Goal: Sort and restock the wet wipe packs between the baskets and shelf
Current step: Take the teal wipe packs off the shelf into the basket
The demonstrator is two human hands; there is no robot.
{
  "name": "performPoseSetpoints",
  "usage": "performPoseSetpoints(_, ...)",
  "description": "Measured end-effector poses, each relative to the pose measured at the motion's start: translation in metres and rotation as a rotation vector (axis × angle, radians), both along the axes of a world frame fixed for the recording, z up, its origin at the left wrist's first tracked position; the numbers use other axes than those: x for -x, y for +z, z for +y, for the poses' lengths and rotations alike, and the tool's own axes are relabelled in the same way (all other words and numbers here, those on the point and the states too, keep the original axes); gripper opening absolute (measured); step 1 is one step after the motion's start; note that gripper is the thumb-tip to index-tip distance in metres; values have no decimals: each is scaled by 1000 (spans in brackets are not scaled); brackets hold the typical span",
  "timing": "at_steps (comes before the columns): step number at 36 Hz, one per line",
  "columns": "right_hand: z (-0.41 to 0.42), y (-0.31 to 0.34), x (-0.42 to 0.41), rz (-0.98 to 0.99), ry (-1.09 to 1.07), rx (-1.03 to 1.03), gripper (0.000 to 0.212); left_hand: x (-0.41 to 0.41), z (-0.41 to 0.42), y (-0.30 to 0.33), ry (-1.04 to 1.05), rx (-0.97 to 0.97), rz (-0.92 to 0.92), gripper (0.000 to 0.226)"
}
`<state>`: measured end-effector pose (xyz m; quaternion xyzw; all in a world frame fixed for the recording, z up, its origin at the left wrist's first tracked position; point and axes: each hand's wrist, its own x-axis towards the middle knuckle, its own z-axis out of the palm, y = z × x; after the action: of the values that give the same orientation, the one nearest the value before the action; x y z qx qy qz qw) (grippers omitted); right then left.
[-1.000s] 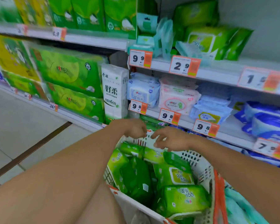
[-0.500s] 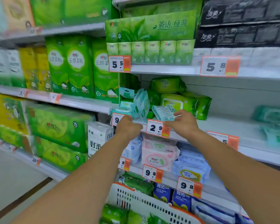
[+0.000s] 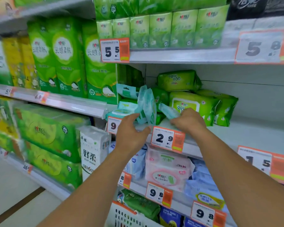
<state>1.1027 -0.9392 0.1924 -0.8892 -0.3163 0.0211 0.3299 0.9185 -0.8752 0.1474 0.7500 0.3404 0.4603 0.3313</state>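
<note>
On the middle shelf [image 3: 246, 133], several thin teal wet wipe packs [image 3: 146, 105] stand upright and lean together. My left hand [image 3: 131, 130] is at their lower edge, fingers and thumb apart, touching them without a clear hold. My right hand [image 3: 189, 122] pinches one small teal pack [image 3: 168, 110], tilted, just above the shelf front next to the upright ones. Green wet wipe packs [image 3: 193, 104] are piled behind my right hand, one more green pack [image 3: 177, 79] on top. A white basket with an orange rim [image 3: 121, 215] shows at the bottom edge.
Price tags hang along the shelf fronts, among them a 2.9 tag [image 3: 167, 138] under my hands. Pink and blue wipe packs [image 3: 167, 171] fill the shelf below. Tall green tissue packs [image 3: 64, 56] stand to the left. The shelf right of the green packs is bare.
Both hands rose from the basket to the middle shelf. The right hand has brought its teal pack lower and closer to the upright teal packs; the left hand has reached their lower edge.
</note>
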Motion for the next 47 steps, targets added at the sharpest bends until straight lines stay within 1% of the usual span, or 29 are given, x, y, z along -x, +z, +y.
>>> performPoseSetpoints(1,-3,5,-2,98,44,-119,39,0,2,-2,41,-30,-10,53)
performPoseSetpoints(2,-6,11,-3,255,120,-252,38,1,4,-2,75,-58,-35,45)
performPoseSetpoints(4,-19,27,-2,631,325,-471,39,1,5,4,84,-45,-151,31)
performPoseSetpoints(5,-26,35,1,786,425,-529,35,0,2,10,45,19,-207,28)
performPoseSetpoints(7,-37,46,9,976,572,-546,24,-2,-7,25,-127,278,-312,29)
performPoseSetpoints(9,-39,48,22,1067,668,-500,21,-6,-16,37,-315,535,-409,30)
performPoseSetpoints(10,-38,46,30,1081,707,-464,22,-7,-19,40,-389,590,-442,29)
performPoseSetpoints(12,-31,41,42,1001,750,-397,25,-7,-22,41,-437,611,-499,27)
performPoseSetpoints(13,-26,39,45,953,760,-396,27,-6,-22,40,-429,619,-537,29)
performPoseSetpoints(15,-19,37,51,847,747,-440,24,-3,-19,38,-401,636,-631,32)
performPoseSetpoints(17,-10,36,54,618,633,-492,20,2,-13,36,-337,650,-721,31)
performPoseSetpoints(19,1,33,51,292,432,-530,26,11,-6,37,-230,685,-760,29)
performPoseSetpoints(20,5,32,50,137,360,-507,32,16,-3,36,-181,703,-750,27)
performPoseSetpoints(21,8,31,52,9,320,-421,42,22,1,34,-147,710,-722,26)
performPoseSetpoints(23,13,24,59,-152,310,-178,64,32,5,30,-114,693,-662,29)
performPoseSetpoints(24,17,19,61,-174,307,-104,64,35,6,27,-104,680,-633,33)
performPoseSetpoints(25,20,13,62,-171,298,-89,55,39,7,23,-101,668,-604,38)
performPoseSetpoints(27,25,5,61,-163,243,-103,29,45,7,19,-113,664,-556,42)
performPoseSetpoints(29,27,3,56,-167,172,-143,15,51,8,18,-136,662,-520,41)
performPoseSetpoints(32,20,9,42,-160,62,-312,14,57,8,21,-132,594,-475,40)
performPoseSetpoints(35,7,20,26,-126,108,-506,11,62,8,24,-126,531,-415,45)
performPoseSetpoints(37,-6,30,22,-15,131,-623,12,63,7,26,-147,503,-367,42)
performPoseSetpoints(39,-20,41,21,89,173,-693,22,64,3,29,-183,480,-317,39)
performPoseSetpoints(40,-27,46,22,100,211,-705,28,64,0,31,-211,468,-290,39)
performPoseSetpoints(42,-41,54,28,19,286,-690,34,66,-6,36,-283,440,-238,38)
performPoseSetpoints(44,-58,62,35,-204,299,-622,42,68,-15,40,-356,419,-213,40)
performPoseSetpoints(45,-69,66,40,-317,285,-581,42,68,-19,42,-374,406,-208,41)
performPoseSetpoints(46,-79,71,46,-402,297,-553,42,68,-22,43,-375,389,-205,43)
performPoseSetpoints(47,-89,75,51,-438,328,-546,43,68,-25,44,-367,377,-210,45)
